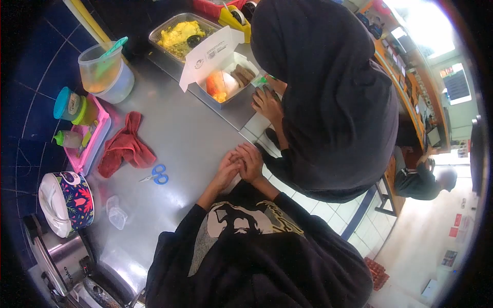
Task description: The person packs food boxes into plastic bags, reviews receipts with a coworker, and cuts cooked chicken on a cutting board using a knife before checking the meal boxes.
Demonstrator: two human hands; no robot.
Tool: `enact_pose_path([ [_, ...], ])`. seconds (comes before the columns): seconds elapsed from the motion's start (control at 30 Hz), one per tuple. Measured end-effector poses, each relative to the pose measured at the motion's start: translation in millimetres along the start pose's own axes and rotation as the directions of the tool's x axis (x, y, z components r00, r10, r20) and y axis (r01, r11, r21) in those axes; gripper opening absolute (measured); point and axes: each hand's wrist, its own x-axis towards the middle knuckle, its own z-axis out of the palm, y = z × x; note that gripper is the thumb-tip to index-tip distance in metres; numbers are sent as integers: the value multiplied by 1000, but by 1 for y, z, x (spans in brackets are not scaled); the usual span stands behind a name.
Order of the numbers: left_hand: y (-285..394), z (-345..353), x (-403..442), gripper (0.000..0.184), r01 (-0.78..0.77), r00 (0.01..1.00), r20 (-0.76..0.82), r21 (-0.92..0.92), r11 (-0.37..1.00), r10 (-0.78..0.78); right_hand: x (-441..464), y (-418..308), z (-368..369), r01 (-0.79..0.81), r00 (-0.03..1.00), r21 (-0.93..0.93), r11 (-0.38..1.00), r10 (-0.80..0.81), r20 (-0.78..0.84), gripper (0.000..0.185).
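Observation:
My left hand [230, 167] and my right hand [250, 160] are clasped together at the edge of the steel table [179, 133]. The fingers of both are folded against each other, and no object shows between them. Blue-handled scissors [159, 175] lie on the steel to the left of my hands. Farther left is a crumpled red cloth [127, 147]. Beyond my hands, an open white food box [233, 95] holds rice, dark brown pieces and something orange-red. A co-worker in dark clothing [328, 102] has both hands [268, 102] beside that box.
A foil tray [154, 37] of yellow food stands behind the box. Along the tiled wall are clear tubs [115, 87], a pink basket [105, 123] with small containers, a floral-patterned pot [77, 200] and a metal appliance [64, 256]. A small clear plastic container [117, 213] lies nearby. Another person [423, 179] sits far right.

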Motion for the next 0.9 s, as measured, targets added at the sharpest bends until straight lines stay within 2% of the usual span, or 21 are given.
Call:
enact_pose_path([
  [0.17,1,3,0,33,-12,999,33,2,1000,12,-1,2,2,6,1000,-7,1000,-6,-5,37],
  [0.4,2,4,0,31,2,1000,-2,7,1000,-2,0,1,1,-1,1000,-7,1000,1,-7,36],
  [0.5,1,2,0,31,-23,999,45,12,1000,23,1,0,0,-1,1000,-6,1000,1,-5,36],
  [0.7,4,9,-2,36,15,999,-53,20,1000,-14,1,0,0,6,1000,1,1000,-6,-1,38],
  [0.9,2,4,0,29,3,1000,10,9,1000,-3,-1,2,2,5,1000,-7,1000,-5,0,40],
])
